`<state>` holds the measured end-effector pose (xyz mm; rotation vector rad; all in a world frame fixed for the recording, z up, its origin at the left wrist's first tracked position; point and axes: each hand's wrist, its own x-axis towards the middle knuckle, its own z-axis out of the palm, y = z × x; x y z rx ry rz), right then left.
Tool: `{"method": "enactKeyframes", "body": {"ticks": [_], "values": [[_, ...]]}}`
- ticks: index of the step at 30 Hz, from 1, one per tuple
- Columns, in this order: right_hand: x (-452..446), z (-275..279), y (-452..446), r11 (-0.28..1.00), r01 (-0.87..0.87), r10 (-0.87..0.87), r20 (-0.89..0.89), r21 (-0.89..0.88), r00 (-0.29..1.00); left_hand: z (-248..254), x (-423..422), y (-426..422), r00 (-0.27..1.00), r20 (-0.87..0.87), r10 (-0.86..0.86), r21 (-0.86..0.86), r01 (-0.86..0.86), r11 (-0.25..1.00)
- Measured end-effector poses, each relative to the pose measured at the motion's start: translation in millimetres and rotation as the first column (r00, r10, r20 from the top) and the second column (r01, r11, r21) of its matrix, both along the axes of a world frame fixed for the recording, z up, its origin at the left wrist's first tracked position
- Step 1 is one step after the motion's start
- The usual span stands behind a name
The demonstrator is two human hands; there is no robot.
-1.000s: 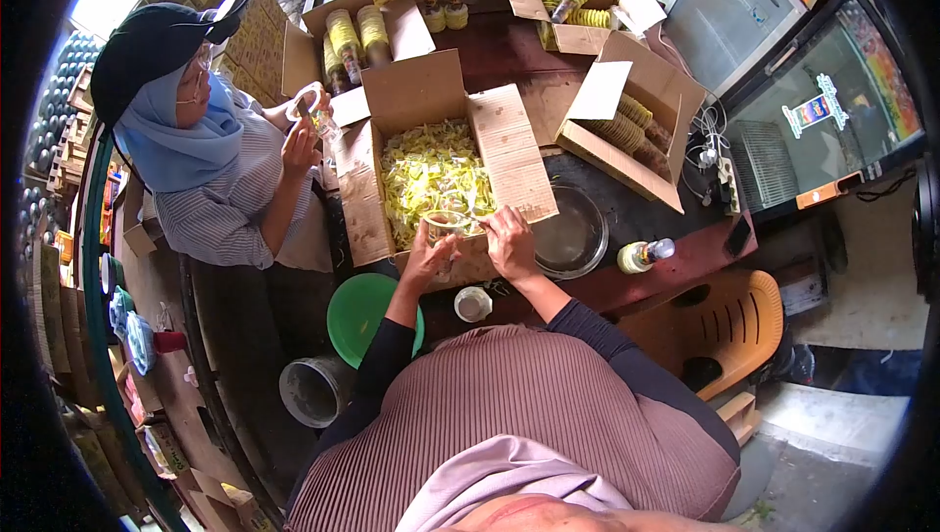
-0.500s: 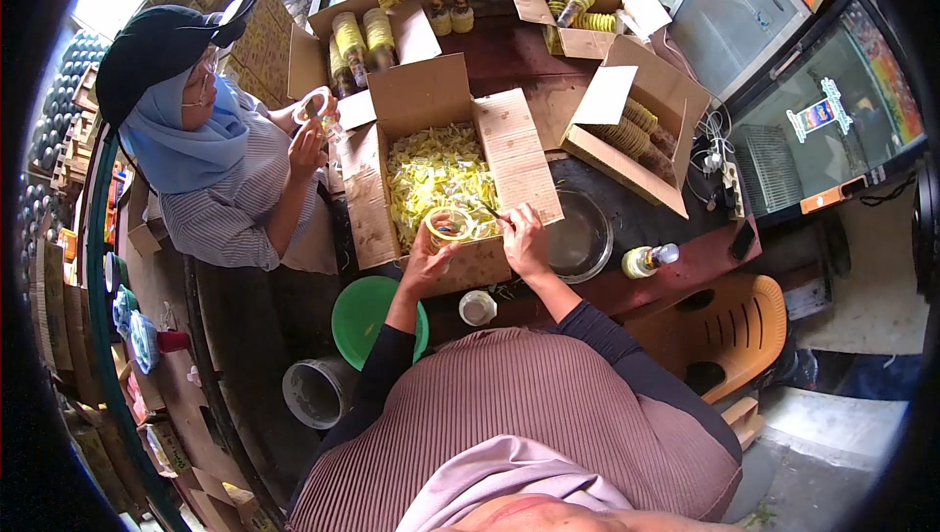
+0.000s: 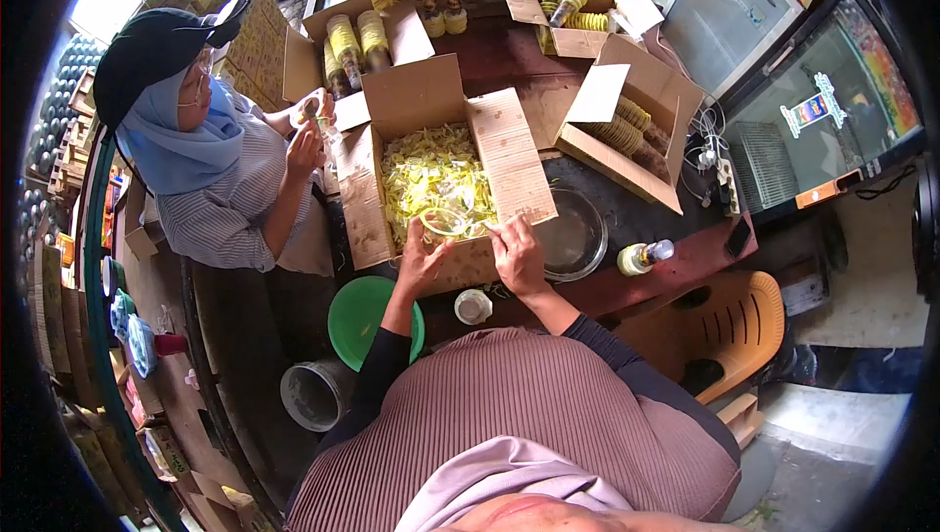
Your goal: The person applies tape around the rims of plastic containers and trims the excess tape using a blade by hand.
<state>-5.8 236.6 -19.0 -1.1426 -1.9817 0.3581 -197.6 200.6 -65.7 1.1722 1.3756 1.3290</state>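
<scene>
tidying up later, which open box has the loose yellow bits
The box nearest the left hand; yellow bits lie loose in it, while the open boxes farther off show ribbed stacks.

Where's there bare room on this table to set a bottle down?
The dark tabletop looks bare between the round pan, right-hand carton and bottle; a reddish patch shows between the central carton and back cartons. Crowded: around the left hand, right hand and white container, nearest you.
</scene>
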Motion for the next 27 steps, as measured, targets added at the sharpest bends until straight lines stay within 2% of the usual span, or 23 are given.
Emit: {"method": "enactKeyframes", "body": {"ticks": [1, 5, 7, 10, 18, 21, 27], "values": [[-0.1, -1.9, -1.1, 0.999, -0.027, 0.025, 0.056, 0.034, 0.998, -4.2, 1.6, 0.9, 1.0, 0.019, 0.003, 0.069, -0.004, 0.998], [-3.4, -6.3, -3.8, 0.999, -0.032, 0.031, 0.116, 0.007, 0.993, 3.9, 3.6, -3.8, 0.997, 0.043, -0.061, 0.007, 0.061, 0.998], [-4.5, -8.6, -1.0, 0.999, -0.029, 0.027, 0.118, 0.018, 0.993, 10.2, 8.9, -5.3, 0.986, 0.152, -0.063, -0.065, 0.074, 0.995], [-7.4, -7.8, 1.1, 1.0, -0.013, 0.011, 0.117, 0.017, 0.993, 2.6, 13.4, -2.9, 0.966, 0.255, -0.048, -0.014, 0.054, 0.998], [-18.1, -11.1, 15.1, 1.0, -0.013, 0.015, 0.097, -0.019, 0.995, -0.6, 9.8, 2.1, 0.957, 0.288, -0.02, -0.089, 0.047, 0.995], [-20.7, -17.8, 20.4, 0.999, -0.031, 0.034, 0.159, -0.02, 0.987, 0.5, 7.3, 3.6, 0.952, 0.307, -0.019, -0.141, 0.065, 0.988], [-28.2, -30.8, 24.3, 0.998, -0.056, 0.057, 0.151, -0.016, 0.987, 6.3, 6.4, -0.4, 0.9, 0.434, 0.045, -0.212, 0.054, 0.976]]}}
